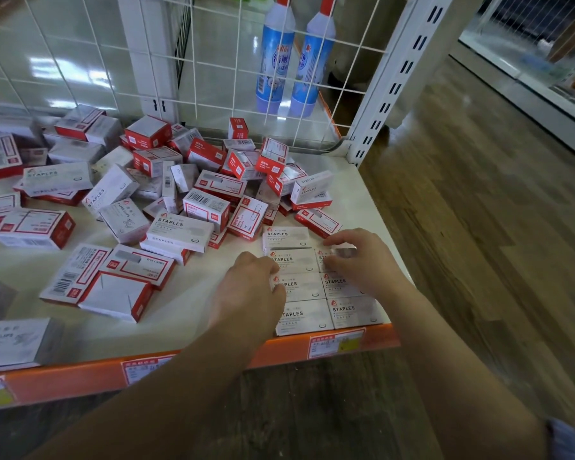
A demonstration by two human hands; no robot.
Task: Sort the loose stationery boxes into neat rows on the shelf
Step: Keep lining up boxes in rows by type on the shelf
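Shelf (186,313): pale board with an orange front lip carrying price labels (337,343); white wire grid (213,78) at the back, slotted white upright (399,84) at the right corner.
Sorted staples boxes (307,287): two neat columns flat at the front right corner of the shelf, touching edge to edge, "STAPLES" tops facing up; left column four deep, right column three deep as far as visible.
Front pair (354,312): flush against the orange lip.
Loose pile (193,187): red-and-white and white boxes tumbled over the middle and left of the shelf, some on edge, some upside down, just behind the sorted block.
Paper clips box (10,341): larger, flat at the front left, well apart from the rows.
Left hand (251,290): resting at the left edge of the left column, fingers curled together with tips against the second box; whether gripping or only pressing, cannot tell.
Right hand (362,257): over the top of the right column, fingers bent and slightly spread, tips pinching the far box of that column (344,252).
Bottles (292,54): two blue-and-white, red-capped, upright behind the wire grid.
Floor (478,244): wood planks to the right of the shelf.
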